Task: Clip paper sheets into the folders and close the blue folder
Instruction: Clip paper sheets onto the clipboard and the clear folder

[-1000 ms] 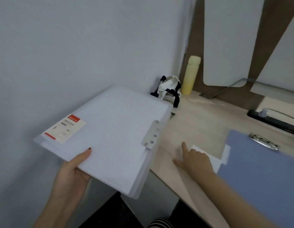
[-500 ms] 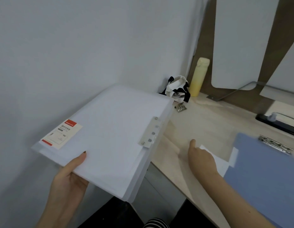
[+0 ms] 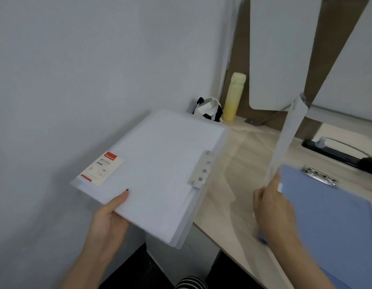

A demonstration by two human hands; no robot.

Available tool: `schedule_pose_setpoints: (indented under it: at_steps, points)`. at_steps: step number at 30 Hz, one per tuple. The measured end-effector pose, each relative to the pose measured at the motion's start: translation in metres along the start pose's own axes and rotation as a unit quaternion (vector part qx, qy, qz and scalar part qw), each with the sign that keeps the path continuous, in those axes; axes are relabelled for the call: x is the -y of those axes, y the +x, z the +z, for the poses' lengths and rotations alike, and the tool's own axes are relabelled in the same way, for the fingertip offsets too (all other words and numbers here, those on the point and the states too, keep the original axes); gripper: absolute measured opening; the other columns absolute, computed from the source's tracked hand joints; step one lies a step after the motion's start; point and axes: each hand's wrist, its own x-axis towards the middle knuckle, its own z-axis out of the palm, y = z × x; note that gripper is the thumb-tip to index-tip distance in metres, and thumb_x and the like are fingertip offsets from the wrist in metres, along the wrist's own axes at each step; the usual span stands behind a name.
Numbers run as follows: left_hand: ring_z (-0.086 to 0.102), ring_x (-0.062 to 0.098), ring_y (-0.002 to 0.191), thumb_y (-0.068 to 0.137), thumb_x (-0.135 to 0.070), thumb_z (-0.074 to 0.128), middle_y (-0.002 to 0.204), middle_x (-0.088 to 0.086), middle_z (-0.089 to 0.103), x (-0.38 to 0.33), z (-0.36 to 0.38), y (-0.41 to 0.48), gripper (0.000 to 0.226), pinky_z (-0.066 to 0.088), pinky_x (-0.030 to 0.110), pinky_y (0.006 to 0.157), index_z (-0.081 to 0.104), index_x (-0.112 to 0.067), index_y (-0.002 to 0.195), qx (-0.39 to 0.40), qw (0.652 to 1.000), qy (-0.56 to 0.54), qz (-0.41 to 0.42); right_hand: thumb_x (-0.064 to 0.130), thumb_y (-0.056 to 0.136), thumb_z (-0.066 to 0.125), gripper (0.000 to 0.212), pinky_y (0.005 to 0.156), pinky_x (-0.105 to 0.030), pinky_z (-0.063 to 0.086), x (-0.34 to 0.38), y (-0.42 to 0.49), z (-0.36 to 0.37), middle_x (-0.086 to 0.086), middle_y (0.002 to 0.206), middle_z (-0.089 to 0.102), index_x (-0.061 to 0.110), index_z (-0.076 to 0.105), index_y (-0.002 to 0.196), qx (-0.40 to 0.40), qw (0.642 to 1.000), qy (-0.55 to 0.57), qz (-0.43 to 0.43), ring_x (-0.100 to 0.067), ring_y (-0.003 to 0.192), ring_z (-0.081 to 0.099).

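The head view shows a white folder (image 3: pixel 160 172) with a cream label (image 3: pixel 100 168) near its left corner; the label has a red band across the top and a red strip at the bottom, but its print is too small to read. A metal clip plate (image 3: pixel 200 170) with two rivets sits along the folder's right edge. The folder hangs off the left edge of the tabletop (image 3: pixel 239 163), close to a pale wall. At the back stand a yellow bottle (image 3: pixel 235 97) and, just beside it, a black-and-white bag (image 3: pixel 209 109). A black power strip (image 3: pixel 335 153) lies at the far right.

The blue folder (image 3: pixel 331 215) lies open and flat on the tabletop at the right, its silver clip (image 3: pixel 319 176) at the far edge.

The left hand (image 3: pixel 110 220) is clamped on the white folder's near edge, thumb on top and fingers beneath. The right hand (image 3: pixel 272 205) pinches the bottom of a clear sheet (image 3: pixel 289 138) raised almost on edge, possibly the white folder's transparent cover, though blur makes that unsure. Its wrist lies over the blue folder's left edge.
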Motion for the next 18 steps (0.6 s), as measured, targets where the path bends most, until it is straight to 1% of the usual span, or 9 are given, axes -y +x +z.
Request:
schedule_pose_setpoints:
  at_steps: [3,6,7,8,10,12,14,16,18]
  points:
    - [0.072,0.012,0.088,0.087,-0.001,0.049,0.102,-0.004,0.075,0.028,0.022,0.021,0.032,0.06,0.027,0.067,0.061,-0.02,0.111,0.036,0.998,0.035,-0.042,0.007,0.092,0.036,0.064,0.039,-0.026,0.018,-0.007,0.001,-0.003,0.004,0.047,0.032,0.005,0.005,0.147,0.007,0.999,-0.044,-0.016,-0.015,0.039,0.028]
    - [0.07,0.02,0.09,0.087,-0.002,0.052,0.102,0.0,0.074,0.053,0.044,0.042,0.035,0.058,0.03,0.061,0.056,-0.016,0.119,0.062,0.992,0.067,-0.088,0.009,0.091,0.038,0.07,0.037,-0.024,0.016,-0.008,0.001,-0.006,0.005,0.043,0.032,0.009,-0.003,0.148,0.026,0.997,-0.072,-0.026,-0.012,0.036,0.028]
    - [0.067,0.022,0.095,0.087,-0.003,0.053,0.106,0.002,0.072,0.06,0.052,0.049,0.035,0.058,0.031,0.063,0.056,-0.016,0.119,0.072,0.989,0.071,-0.105,0.007,0.088,0.044,0.074,0.036,-0.023,0.012,-0.008,0.003,-0.005,0.007,0.041,0.027,0.007,0.002,0.148,0.025,0.994,-0.097,-0.032,-0.01,0.034,0.022]
    - [0.066,0.023,0.099,0.088,-0.003,0.053,0.11,0.003,0.071,0.067,0.059,0.055,0.034,0.058,0.032,0.068,0.056,-0.017,0.119,0.084,0.986,0.071,-0.122,0.003,0.08,0.056,0.079,0.035,-0.02,0.005,-0.007,0.004,-0.004,0.01,0.039,0.016,0.003,0.015,0.147,0.027,0.993,-0.108,-0.041,-0.006,0.032,0.012]
    - [0.067,0.022,0.097,0.088,-0.004,0.052,0.107,0.003,0.072,0.08,0.074,0.066,0.032,0.057,0.036,0.076,0.056,-0.016,0.118,0.109,0.98,0.068,-0.153,-0.002,0.056,0.074,0.085,0.041,-0.014,-0.01,-0.003,0.006,-0.002,0.016,0.044,-0.004,-0.003,0.043,0.135,-0.018,0.989,-0.125,-0.077,0.0,0.036,-0.008]
    - [0.069,0.021,0.09,0.088,-0.002,0.05,0.098,0.003,0.074,0.091,0.088,0.075,0.033,0.057,0.036,0.073,0.056,-0.013,0.118,0.13,0.973,0.069,-0.178,0.002,0.052,0.076,0.08,0.045,-0.013,-0.015,-0.007,0.008,0.003,0.016,0.049,-0.01,-0.003,0.052,0.128,-0.045,0.984,-0.143,-0.096,-0.002,0.04,-0.016]
    - [0.069,0.021,0.09,0.089,-0.001,0.049,0.1,0.005,0.074,0.1,0.098,0.081,0.033,0.058,0.036,0.073,0.056,-0.012,0.119,0.15,0.966,0.071,-0.199,0.005,0.049,0.079,0.083,0.045,-0.014,-0.016,-0.004,0.01,0.002,0.015,0.049,-0.01,0.0,0.053,0.127,-0.048,0.98,-0.157,-0.116,-0.005,0.041,-0.018]
    - [0.07,0.021,0.092,0.089,-0.001,0.049,0.104,0.006,0.074,0.105,0.104,0.083,0.032,0.057,0.036,0.078,0.057,-0.012,0.118,0.17,0.958,0.072,-0.22,0.002,0.038,0.083,0.092,0.047,-0.01,-0.013,-0.003,0.011,0.004,0.012,0.043,-0.001,0.001,0.053,0.126,-0.044,0.979,-0.157,-0.123,-0.004,0.044,-0.018]
    - [0.067,0.023,0.1,0.089,-0.001,0.049,0.111,0.008,0.071,0.108,0.105,0.084,0.034,0.054,0.038,0.085,0.056,-0.011,0.12,0.178,0.953,0.074,-0.236,-0.002,0.034,0.081,0.098,0.048,-0.009,-0.011,-0.004,0.01,0.01,0.008,0.04,0.009,0.001,0.05,0.127,-0.041,0.979,-0.156,-0.123,-0.002,0.047,-0.017]
